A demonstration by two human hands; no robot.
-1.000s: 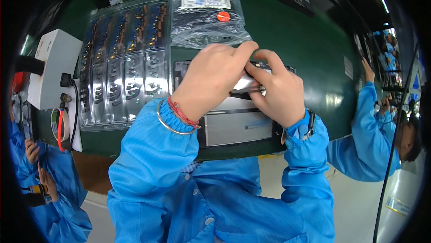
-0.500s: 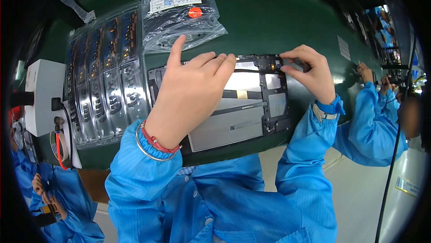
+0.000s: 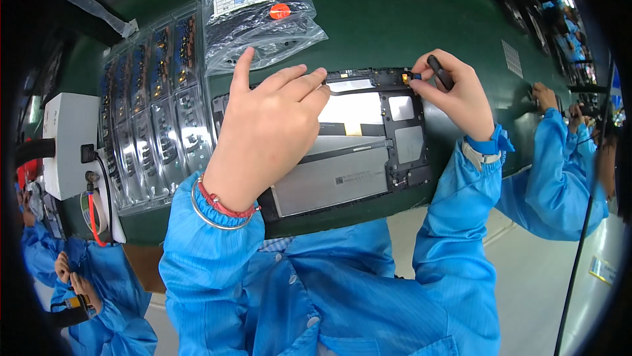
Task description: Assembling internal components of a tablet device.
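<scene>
An opened tablet [image 3: 332,181] lies on the green bench, its large grey battery and dark frame exposed. My left hand [image 3: 266,129] is open over the tablet's left part. One finger points up and away, and the other fingertips rest near the far edge. At the far right corner, my right hand [image 3: 457,93] is closed around a short black-handled tool [image 3: 440,72]. A small blue piece shows at its fingertips, close to a gold-coloured part on the tablet; I cannot tell whether it is the tool's tip. My left palm hides some of the tablet.
Left of the tablet stands a clear plastic tray [image 3: 151,126] with several circuit boards in its slots. Beyond lies a clear bag [image 3: 257,20] of dark parts with an orange sticker. A white box [image 3: 69,145] with cables sits far left. Co-workers in blue sleeves [image 3: 550,172] work on both sides.
My right hand has turned, and the black handle now shows upright in it. My left hand has shifted slightly left, and the view has moved a little.
</scene>
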